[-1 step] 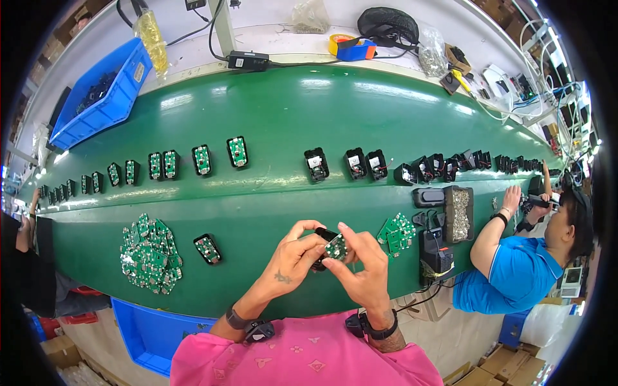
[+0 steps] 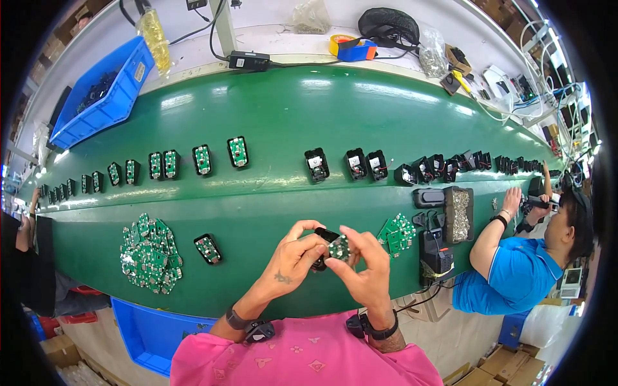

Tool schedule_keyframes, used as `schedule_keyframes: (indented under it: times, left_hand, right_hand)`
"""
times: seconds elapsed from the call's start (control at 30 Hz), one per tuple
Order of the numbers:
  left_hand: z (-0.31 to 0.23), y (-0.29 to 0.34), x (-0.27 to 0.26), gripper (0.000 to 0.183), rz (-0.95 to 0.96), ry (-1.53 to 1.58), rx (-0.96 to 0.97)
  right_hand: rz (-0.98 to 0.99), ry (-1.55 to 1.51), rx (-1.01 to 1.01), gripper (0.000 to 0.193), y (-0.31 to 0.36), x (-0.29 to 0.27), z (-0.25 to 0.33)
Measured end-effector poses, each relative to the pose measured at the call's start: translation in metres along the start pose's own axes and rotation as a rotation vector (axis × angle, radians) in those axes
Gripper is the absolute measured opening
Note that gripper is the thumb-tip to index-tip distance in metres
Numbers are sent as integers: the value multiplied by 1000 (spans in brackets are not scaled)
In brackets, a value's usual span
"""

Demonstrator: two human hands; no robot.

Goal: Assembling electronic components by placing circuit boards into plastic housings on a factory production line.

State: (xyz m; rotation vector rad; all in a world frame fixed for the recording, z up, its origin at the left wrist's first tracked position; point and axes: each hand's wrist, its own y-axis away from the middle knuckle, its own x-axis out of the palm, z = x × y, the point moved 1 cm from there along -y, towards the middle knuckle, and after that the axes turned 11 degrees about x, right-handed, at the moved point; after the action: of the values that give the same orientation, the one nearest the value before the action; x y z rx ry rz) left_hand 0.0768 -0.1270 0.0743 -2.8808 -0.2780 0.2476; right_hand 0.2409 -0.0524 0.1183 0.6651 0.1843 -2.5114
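My left hand point(image 2: 293, 254) is closed around a small black plastic housing point(image 2: 327, 235) above the near part of the green bench. Between the thumb and fingers of my right hand point(image 2: 364, 264) is a green circuit board point(image 2: 338, 247), tilted at the housing's right side. Whether the board touches the housing I cannot tell, since fingers cover much of both. A housing with a board in it point(image 2: 208, 249) lies to the left of my hands. Further left is a big heap of circuit boards point(image 2: 151, 254); a smaller pile of boards point(image 2: 397, 235) lies just right of my right hand.
Housings with boards point(image 2: 201, 160) line the bench at left, open housings with white parts point(image 2: 317, 165) at right. A tray of small metal parts point(image 2: 458, 215) and a black device point(image 2: 436, 252) stand right. A co-worker in blue point(image 2: 521, 270) sits beyond. A blue bin point(image 2: 103, 96) sits far left.
My right hand has shifted very slightly to the right with the circuit board, and the board's tilt has changed a little. My left hand and the housing stay in place.
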Motion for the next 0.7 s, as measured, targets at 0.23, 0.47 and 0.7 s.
schedule_keyframes:
  times: [0.23,0.47,0.7]
  left_hand:
    - [-9,-1,-1,16,-103,-147,97]
    - [-10,0,4,13,-86,-69,53]
    - [-11,0,6,10,-51,-80,44]
  right_hand:
    - [84,-733,415,24,8,-4,-21]
    - [114,-791,297,34,6,-2,-21]
    - [60,-954,313,39,5,8,-14]
